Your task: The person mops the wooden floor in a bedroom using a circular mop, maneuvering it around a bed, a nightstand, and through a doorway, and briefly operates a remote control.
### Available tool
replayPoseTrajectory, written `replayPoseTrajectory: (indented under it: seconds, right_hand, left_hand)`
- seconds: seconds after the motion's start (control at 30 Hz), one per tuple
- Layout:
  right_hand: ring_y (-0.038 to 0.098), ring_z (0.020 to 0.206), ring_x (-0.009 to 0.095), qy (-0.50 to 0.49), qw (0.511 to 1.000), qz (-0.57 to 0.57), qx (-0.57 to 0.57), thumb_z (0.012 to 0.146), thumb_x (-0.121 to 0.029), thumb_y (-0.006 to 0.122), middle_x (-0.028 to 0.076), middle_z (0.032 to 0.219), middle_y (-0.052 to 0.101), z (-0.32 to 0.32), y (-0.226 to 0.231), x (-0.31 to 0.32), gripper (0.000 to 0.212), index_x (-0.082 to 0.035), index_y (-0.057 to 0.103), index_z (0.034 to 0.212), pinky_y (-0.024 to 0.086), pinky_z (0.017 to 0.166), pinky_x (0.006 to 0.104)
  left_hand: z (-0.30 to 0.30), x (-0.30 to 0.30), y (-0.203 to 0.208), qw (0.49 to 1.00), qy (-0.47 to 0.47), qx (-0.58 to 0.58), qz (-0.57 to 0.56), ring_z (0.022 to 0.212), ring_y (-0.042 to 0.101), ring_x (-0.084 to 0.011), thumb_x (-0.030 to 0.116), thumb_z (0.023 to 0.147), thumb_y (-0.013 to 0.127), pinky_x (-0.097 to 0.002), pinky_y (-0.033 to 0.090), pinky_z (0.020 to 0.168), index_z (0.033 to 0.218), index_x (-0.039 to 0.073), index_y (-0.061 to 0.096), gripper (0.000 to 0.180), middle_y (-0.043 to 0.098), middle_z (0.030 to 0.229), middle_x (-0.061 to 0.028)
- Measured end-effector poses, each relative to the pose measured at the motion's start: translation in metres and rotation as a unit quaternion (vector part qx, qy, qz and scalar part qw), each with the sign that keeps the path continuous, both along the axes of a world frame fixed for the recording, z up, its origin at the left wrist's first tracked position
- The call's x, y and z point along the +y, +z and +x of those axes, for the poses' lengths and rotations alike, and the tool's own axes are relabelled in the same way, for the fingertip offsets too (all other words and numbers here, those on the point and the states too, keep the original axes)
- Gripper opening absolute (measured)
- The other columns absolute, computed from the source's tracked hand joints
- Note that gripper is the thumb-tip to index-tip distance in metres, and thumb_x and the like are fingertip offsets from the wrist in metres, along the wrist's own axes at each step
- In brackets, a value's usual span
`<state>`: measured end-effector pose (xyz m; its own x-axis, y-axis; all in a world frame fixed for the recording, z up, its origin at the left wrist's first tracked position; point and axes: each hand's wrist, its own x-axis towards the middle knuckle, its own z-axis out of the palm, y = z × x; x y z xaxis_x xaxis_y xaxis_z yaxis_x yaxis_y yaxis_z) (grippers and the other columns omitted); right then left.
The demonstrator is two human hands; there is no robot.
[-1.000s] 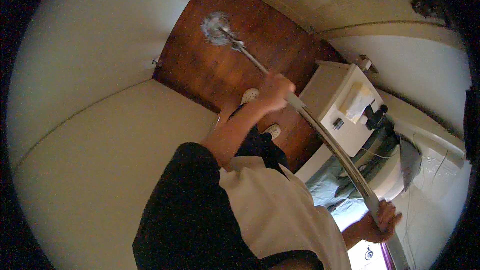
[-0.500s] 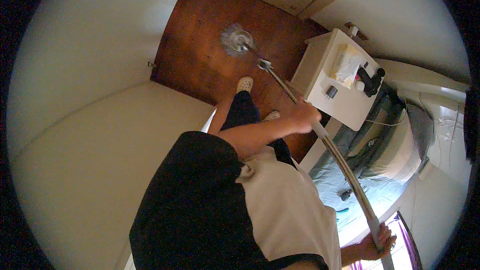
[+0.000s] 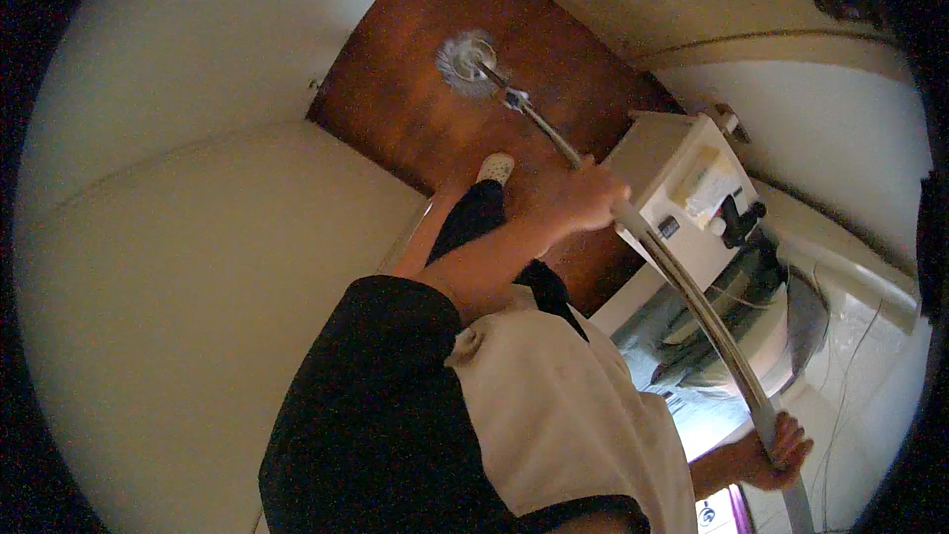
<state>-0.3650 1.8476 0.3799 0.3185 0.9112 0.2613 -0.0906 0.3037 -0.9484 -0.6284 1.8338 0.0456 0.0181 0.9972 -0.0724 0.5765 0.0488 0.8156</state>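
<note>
Reddish-brown floor [image 3: 390, 69] (wood-grained) beneath a mop head [image 3: 463, 63], white cabinet [image 3: 692, 262] bearing a black object [image 3: 733, 224]

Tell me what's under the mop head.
Reddish-brown wooden floor shows all around the mop head. The patch directly beneath it is covered, so whatever lies there, dirt or bare boards, cannot be seen.

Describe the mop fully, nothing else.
The mop has a round, pale head with a whitish-grey, stringy fringe, a joint above it and a shiny, metal-looking pole with grey sections. It slants, its head apparently on the reddish-brown floor. The left hand holds the pole partway along, the right hand farther up.
</note>
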Motion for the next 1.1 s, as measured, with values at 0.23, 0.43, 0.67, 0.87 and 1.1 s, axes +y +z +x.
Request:
replayPoseTrajectory:
  seconds: [0.23,0.43,0.67,0.87,1.1]
  right_hand:
    - [0.030,0.052,0.015,0.087,0.976,-0.174,0.099,0.073,-0.018,0.047,0.001,0.049,0.024,-0.085,-0.102,-0.009,0.024,-0.014,0.028,0.058,0.035,0.072,0.0356]
    - [0.032,0.052,0.016,0.100,0.981,-0.154,0.057,0.076,-0.016,0.046,0.003,0.050,0.025,-0.011,-0.055,-0.024,0.024,-0.011,0.029,0.059,0.036,0.073,0.0367]
    - [0.032,0.050,0.014,-0.057,0.996,-0.050,-0.053,0.077,-0.016,0.047,0.001,0.049,0.027,0.059,0.048,-0.058,0.026,-0.012,0.030,0.058,0.032,0.061,0.0317]
    - [0.031,0.047,0.014,-0.077,0.996,-0.040,-0.036,0.074,-0.022,0.048,0.001,0.047,0.025,0.035,0.023,-0.003,0.028,-0.012,0.029,0.057,0.033,0.059,0.0312]
    - [0.032,0.049,0.015,0.128,0.976,-0.158,0.073,0.076,-0.019,0.044,0.001,0.047,0.026,-0.104,-0.075,0.018,0.026,-0.015,0.031,0.054,0.036,0.064,0.0318]
  left_hand:
    - [-0.125,-0.034,-0.048,0.989,0.017,0.075,-0.129,0.091,0.051,-0.0289,0.011,0.065,0.057,-0.0551,0.032,0.084,0.075,0.014,0.060,0.011,0.059,0.079,-0.0071]
    - [-0.032,-0.048,-0.035,0.983,-0.047,0.055,-0.167,0.084,0.055,-0.0313,0.007,0.061,0.057,-0.0558,0.033,0.079,0.078,0.014,0.062,0.018,0.059,0.078,-0.0103]
    - [0.102,-0.065,0.023,0.990,-0.127,-0.040,-0.039,0.070,0.056,-0.0332,0.012,0.059,0.058,-0.0471,0.040,0.061,0.071,0.010,0.056,0.012,0.055,0.068,-0.0125]
    - [0.055,-0.064,0.016,0.997,-0.035,-0.070,-0.012,0.070,0.056,-0.0332,0.013,0.061,0.058,-0.0456,0.041,0.062,0.072,0.009,0.055,0.012,0.056,0.069,-0.0132]
    - [-0.096,-0.098,-0.060,0.988,0.086,0.095,-0.087,0.073,0.058,-0.0312,0.013,0.060,0.060,-0.0455,0.043,0.064,0.073,0.014,0.061,0.013,0.060,0.072,-0.0107]
